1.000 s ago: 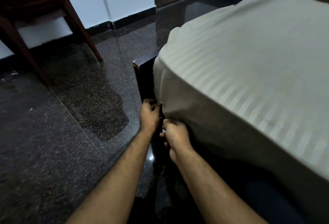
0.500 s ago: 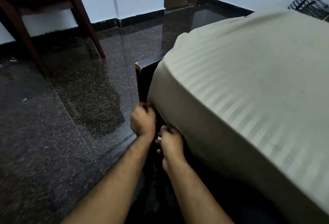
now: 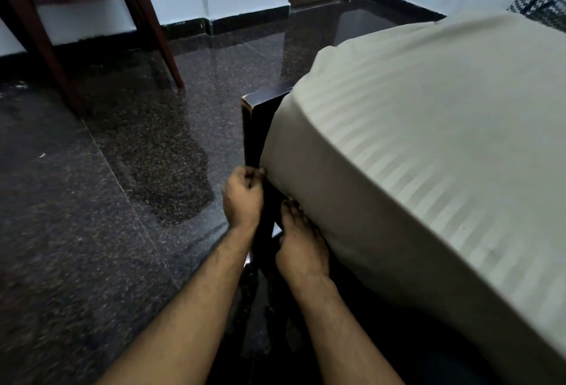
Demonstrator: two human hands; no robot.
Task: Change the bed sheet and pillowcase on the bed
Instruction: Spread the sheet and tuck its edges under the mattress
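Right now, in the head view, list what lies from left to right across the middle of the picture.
Wooden chair leg → dark speckled floor → left hand → dark bed frame corner → right hand → striped bed sheet.

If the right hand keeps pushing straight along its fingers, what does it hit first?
The right hand already has its fingertips at the bed sheet hanging over the mattress corner, so it meets the sheet first; the dark bed frame probably lies just beyond, though depth is unclear.

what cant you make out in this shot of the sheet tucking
Head view only:
- Right hand fingertips: hidden under the bed sheet edge.
- What the left hand grips, if anything: hidden by its curled fingers.
- Sheet's tucked edge: lost in shadow by the bed frame.
- Pillow end: cut off at the right edge.
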